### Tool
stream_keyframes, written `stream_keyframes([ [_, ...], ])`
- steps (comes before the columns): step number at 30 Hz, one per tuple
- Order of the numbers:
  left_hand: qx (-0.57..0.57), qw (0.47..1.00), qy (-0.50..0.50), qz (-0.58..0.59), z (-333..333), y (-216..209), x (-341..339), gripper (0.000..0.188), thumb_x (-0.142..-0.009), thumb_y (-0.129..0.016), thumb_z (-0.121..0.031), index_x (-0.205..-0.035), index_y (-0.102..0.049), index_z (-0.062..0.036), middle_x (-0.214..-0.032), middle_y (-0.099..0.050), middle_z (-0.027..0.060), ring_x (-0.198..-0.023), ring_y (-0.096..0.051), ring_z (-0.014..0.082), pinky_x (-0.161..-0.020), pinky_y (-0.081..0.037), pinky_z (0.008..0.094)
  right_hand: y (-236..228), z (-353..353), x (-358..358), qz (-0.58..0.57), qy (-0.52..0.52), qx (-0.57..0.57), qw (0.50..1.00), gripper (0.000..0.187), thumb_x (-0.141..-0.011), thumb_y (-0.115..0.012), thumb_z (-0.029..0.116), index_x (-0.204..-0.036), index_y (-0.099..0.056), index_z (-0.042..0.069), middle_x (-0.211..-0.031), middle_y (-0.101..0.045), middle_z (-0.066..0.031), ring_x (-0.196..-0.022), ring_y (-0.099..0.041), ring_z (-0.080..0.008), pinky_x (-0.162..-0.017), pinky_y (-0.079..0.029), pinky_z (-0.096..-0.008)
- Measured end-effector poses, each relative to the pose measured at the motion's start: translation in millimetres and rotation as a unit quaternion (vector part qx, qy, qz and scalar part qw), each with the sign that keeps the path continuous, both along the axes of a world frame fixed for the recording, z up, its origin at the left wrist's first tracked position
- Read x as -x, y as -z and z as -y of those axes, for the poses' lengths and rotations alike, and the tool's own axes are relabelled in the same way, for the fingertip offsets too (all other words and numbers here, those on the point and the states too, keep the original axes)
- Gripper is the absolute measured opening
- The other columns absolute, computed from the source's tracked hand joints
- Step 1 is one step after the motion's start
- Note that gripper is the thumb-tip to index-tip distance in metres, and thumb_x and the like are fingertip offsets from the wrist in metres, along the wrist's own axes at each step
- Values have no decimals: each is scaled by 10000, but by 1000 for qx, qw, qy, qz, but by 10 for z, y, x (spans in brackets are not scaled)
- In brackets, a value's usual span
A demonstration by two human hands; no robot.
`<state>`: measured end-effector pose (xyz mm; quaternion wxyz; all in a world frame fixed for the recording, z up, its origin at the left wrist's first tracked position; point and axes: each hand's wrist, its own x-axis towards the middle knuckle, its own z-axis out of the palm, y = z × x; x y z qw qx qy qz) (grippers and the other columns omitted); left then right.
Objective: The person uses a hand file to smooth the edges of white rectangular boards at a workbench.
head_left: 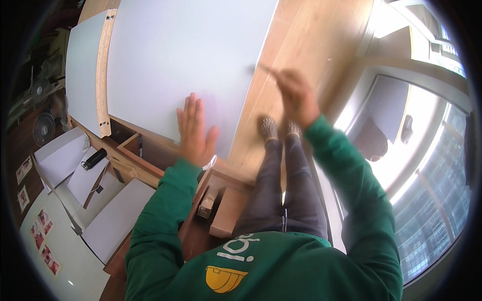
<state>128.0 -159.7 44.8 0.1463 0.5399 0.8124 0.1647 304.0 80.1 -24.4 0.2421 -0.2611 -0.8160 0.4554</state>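
Observation:
My left hand (191, 133) lies flat on a large pale grey-white panel (155, 55), fingers stretched out and close to its near end. My right hand (297, 98) is raised by the panel's right long edge, over the wooden floor. Motion smears it. A finger or something thin points from it toward that edge, where a small dark blur shows; I cannot make out whether the hand holds anything. Along the panel's left side stands a narrower white board (83, 75) with its raw chipboard edge (104, 70) showing several dark holes.
Beneath the panel are open wooden compartments (150, 158). A small box (207, 203) sits in a drawer-like space by my legs. Leftward lie a black bottle (94, 159), white boards (118, 218) and a fan (44, 129). A bright window (432, 200) is at right.

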Motion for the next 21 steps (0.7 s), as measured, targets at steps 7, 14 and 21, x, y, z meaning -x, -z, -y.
stream_keyframes([
  [7, 4, 997, -75, 8, -68, 99, 81, 631, -1031, -453, -280, -1559, -275, 16, -1633, -258, 222, -1527, -210, 388, -1227, -68, 572, 54, 16, 66, 7, -46, -130, 990, 579, -836, -564, -59, -1331, -672, 222, -1064, -631, -104, -960, -590, -285, -870, -464, -395],
  [14, -5, 997, -74, -22, -253, 111, 240, 623, -1034, -446, -311, -1560, -297, -13, -1638, -270, 190, -1533, -210, 357, -1231, -67, 566, -65, 1632, -791, 87, -345, 32, 934, 639, -805, -605, 43, -1405, -597, 264, -1137, -582, -100, -1048, -569, -309, -906, -460, -433],
  [21, 1, 993, 83, -88, -857, 202, 23, 643, -1042, -433, -381, -1571, -301, -40, -1646, -264, 167, -1524, -246, 336, -1239, -112, 538, 92, 1508, -1121, 154, -146, 178, 961, 550, -817, -597, -59, -1312, -673, 168, -1028, -649, -137, -941, -648, -329, -849, -531, -398],
])
